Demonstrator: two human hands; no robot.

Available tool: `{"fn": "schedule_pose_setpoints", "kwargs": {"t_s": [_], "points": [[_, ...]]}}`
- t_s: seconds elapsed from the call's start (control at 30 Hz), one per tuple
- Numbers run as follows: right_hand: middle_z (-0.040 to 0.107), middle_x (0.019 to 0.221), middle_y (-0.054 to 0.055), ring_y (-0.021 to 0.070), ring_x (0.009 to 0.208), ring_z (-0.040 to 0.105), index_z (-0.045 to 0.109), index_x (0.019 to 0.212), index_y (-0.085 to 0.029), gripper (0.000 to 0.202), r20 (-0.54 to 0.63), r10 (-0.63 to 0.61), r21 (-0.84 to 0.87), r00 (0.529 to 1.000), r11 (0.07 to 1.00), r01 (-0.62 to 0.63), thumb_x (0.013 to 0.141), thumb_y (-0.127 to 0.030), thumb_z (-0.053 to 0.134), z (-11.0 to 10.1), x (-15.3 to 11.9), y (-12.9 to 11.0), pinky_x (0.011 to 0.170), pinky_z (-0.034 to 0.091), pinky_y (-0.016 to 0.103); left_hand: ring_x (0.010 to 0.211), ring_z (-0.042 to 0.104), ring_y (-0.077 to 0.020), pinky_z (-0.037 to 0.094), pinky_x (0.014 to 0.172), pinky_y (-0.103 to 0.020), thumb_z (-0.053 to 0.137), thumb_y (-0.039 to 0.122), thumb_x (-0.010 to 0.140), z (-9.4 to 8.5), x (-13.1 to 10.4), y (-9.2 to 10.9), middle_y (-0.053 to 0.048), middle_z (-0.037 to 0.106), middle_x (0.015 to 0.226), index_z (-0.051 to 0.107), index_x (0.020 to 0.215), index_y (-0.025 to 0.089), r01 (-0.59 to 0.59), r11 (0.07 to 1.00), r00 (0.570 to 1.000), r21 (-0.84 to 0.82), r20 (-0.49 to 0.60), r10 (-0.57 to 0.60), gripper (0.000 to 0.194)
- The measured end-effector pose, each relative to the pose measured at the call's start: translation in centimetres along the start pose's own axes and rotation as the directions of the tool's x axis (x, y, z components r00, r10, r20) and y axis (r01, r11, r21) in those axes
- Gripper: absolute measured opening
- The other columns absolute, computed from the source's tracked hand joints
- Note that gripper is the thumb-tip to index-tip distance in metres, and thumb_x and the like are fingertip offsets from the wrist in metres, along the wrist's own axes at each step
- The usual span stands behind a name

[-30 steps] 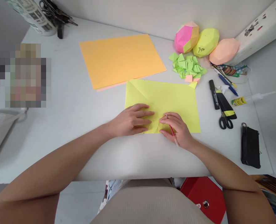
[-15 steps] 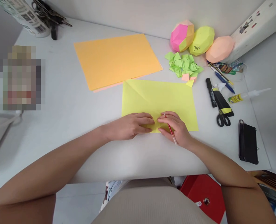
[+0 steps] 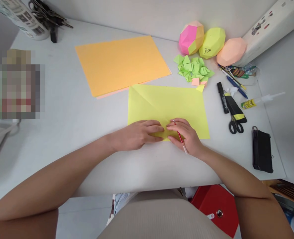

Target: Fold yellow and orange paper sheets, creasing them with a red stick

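head camera view: two bare hands meet at the near edge of a yellow paper sheet [image 3: 179, 103], which lies flat on a white table [image 3: 134, 172] in front of the person. a second ago the left hand [image 3: 143, 135] lay on the sheet with its fingers fanned; now those fingers are bent and drawn closer together, lower down, beside the right hand [image 3: 186, 137]. the right hand has kept its place on the sheet, a slim red stick [image 3: 181, 137] tucked between its fingers, thumb set apart from them. the change brings both sets of fingertips to one small spot on the edge, which suggests close work on a crease there; whether either hand pinches the paper cannot be told. beyond the sheet lie orange paper [image 3: 122, 64] and a heap of green paper pieces [image 3: 196, 68], near three faceted paper shapes [image 3: 212, 43]. at right, a black marker [image 3: 222, 98], scissors [image 3: 235, 126] and a black pouch [image 3: 262, 151].
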State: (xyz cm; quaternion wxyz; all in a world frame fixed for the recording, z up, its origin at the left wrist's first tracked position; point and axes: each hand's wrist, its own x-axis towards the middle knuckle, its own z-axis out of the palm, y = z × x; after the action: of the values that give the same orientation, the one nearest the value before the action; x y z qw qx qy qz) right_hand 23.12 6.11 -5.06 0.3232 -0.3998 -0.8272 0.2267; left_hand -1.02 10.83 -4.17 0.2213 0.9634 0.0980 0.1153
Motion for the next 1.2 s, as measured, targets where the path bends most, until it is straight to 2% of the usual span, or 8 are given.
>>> {"fn": "schedule_pose_setpoints", "kwargs": {"t_s": [0.37, 0.57, 1.2], "points": [[0.067, 0.100, 0.008, 0.0250, 0.109, 0.055, 0.059, 0.107, -0.021, 0.021, -0.011, -0.020, 0.012, 1.000, 1.000, 0.020, 0.086, -0.017, 0.062, -0.11, 0.17, -0.20, 0.091, 0.053, 0.046, 0.129, 0.041, -0.0274, 0.043, 0.102, -0.043, 0.036, -0.007, 0.079, 0.23, -0.18, -0.39, -0.016, 0.053, 0.133, 0.061, 0.121, 0.014, -0.020, 0.994, 0.999, -0.112, -0.035, 0.017, 0.053], [0.067, 0.100, 0.008, 0.0250, 0.110, 0.055, 0.059, 0.106, -0.021, 0.021, -0.007, -0.017, 0.006, 1.000, 1.000, 0.017, 0.086, -0.017, 0.062, -0.08, 0.16, -0.18, 0.092, 0.052, 0.046, 0.129, 0.040, -0.0279, 0.044, 0.101, -0.045, 0.038, -0.005, 0.082, 0.42, -0.25, -0.67, -0.016, 0.053, 0.133, 0.062, 0.120, 0.015, -0.029, 0.988, 0.998, -0.149, -0.063, 0.020, 0.049], [0.067, 0.101, 0.007, 0.0249, 0.110, 0.055, 0.059, 0.106, -0.022, 0.019, 0.001, -0.007, 0.002, 1.000, 1.000, 0.007, 0.087, -0.019, 0.061, -0.08, 0.15, -0.14, 0.092, 0.052, 0.047, 0.127, 0.042, -0.0287, 0.044, 0.100, -0.046, 0.040, -0.002, 0.084, 0.39, -0.31, -0.75, -0.018, 0.053, 0.132, 0.064, 0.118, 0.015, -0.040, 0.988, 0.997, -0.150, -0.076, 0.029, 0.045]]}}
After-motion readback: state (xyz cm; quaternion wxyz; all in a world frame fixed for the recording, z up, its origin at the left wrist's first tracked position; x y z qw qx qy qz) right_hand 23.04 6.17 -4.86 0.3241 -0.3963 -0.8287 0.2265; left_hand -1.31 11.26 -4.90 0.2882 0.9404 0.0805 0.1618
